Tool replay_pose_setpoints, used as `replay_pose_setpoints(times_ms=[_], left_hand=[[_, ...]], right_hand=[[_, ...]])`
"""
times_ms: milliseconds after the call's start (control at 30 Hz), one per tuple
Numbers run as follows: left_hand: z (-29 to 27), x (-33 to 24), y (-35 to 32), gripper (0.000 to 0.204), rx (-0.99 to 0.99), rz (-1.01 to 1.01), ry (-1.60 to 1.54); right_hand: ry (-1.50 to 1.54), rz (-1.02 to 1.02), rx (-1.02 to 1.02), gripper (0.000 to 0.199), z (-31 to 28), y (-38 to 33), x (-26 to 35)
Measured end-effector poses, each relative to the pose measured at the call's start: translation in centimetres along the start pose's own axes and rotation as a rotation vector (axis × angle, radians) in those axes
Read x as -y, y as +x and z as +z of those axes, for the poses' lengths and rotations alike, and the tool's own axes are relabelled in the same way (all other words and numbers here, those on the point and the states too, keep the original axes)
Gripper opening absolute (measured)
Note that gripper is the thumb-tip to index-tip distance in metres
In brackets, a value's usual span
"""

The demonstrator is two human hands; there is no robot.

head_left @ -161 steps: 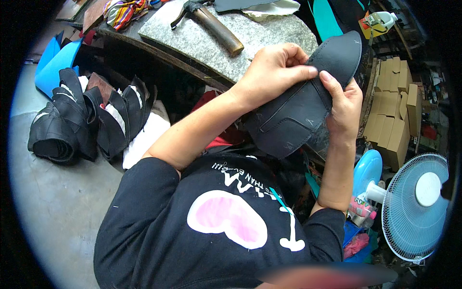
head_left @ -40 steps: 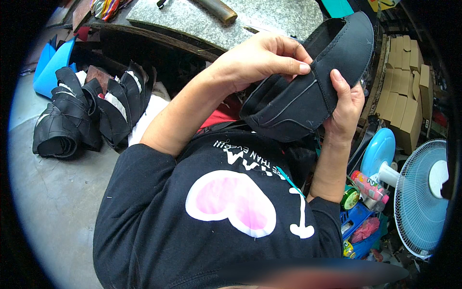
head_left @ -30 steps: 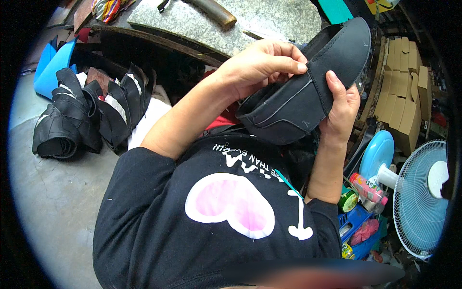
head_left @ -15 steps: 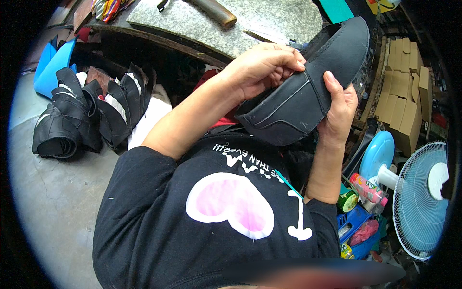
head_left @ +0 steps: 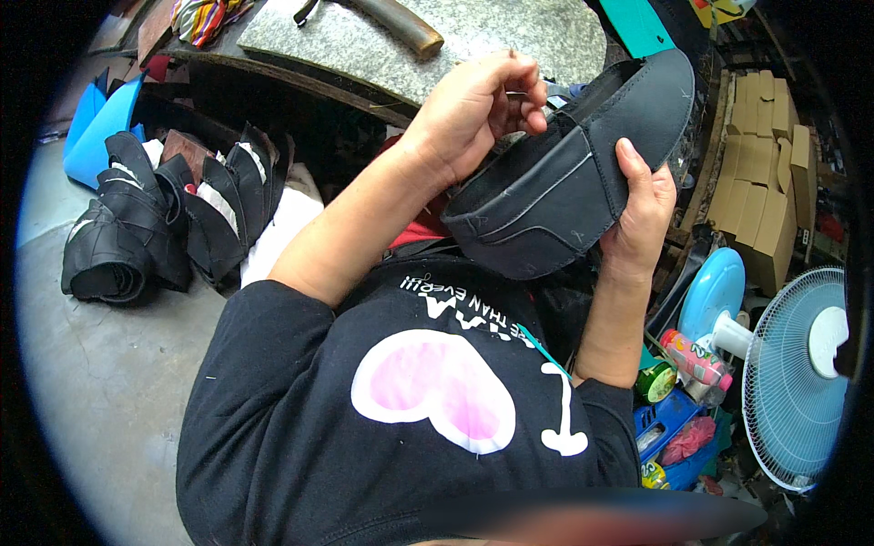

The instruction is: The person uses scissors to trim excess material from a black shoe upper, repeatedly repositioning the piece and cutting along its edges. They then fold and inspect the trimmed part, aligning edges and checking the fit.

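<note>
A black shoe upper [head_left: 546,205] is held up in front of my chest, its rounded toe to the upper right and its heel to the lower left. My right hand [head_left: 642,205] grips its right side, with the thumb pressed on the outer face near the stitched seam. Just off the opening's edge, to the left, is my left hand [head_left: 487,114]. Its fingers are curled in, and whatever may be pinched between them is too small to make out. Pale thread ends stick out around the heel.
A stone slab [head_left: 510,32] on the bench carries a wooden-handled tool [head_left: 401,25]. Bundled black shoe parts [head_left: 118,227] sit at the left beside a blue sheet piece [head_left: 109,127]. At the right stand a fan [head_left: 792,382], cardboard boxes [head_left: 751,191] and a pink bottle [head_left: 696,355].
My left hand has come off the shoe upper's edge and moved up and left, fingers still curled. The upper has tipped slightly, while my right hand keeps its hold.
</note>
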State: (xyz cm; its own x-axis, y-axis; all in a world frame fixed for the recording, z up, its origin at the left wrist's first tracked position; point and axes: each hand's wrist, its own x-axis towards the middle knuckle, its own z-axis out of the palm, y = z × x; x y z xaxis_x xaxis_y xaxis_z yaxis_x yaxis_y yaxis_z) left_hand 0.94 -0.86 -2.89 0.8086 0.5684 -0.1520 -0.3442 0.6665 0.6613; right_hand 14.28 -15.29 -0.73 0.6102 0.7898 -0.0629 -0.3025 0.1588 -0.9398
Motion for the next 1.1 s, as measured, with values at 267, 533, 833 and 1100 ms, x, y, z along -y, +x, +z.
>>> replay_pose_setpoints(times_ms=[267, 533, 833, 1100], left_hand=[[1.9, 0.6, 0.0, 0.024, 0.116, 0.078, 0.613], [1.5, 0.6, 0.6, 0.025, 0.008, 0.069, 0.398], [1.5, -0.3, -0.2, 0.01, 0.106, 0.452, 0.88], [2.0, -1.1, -1.2, 0.013, 0.106, 0.824, 1.392]], right_hand=[[-0.114, -0.027, 0.017, 0.029, 0.0, -0.3, -0.3], [-0.14, -0.089, 0.042, 0.026, 0.2, -0.8, -0.2], [-0.129, -0.083, 0.033, 0.026, 0.3, -0.9, 0.0], [-0.002, 0.05, 0.031, 0.028, 0.0, -0.8, 0.2]])
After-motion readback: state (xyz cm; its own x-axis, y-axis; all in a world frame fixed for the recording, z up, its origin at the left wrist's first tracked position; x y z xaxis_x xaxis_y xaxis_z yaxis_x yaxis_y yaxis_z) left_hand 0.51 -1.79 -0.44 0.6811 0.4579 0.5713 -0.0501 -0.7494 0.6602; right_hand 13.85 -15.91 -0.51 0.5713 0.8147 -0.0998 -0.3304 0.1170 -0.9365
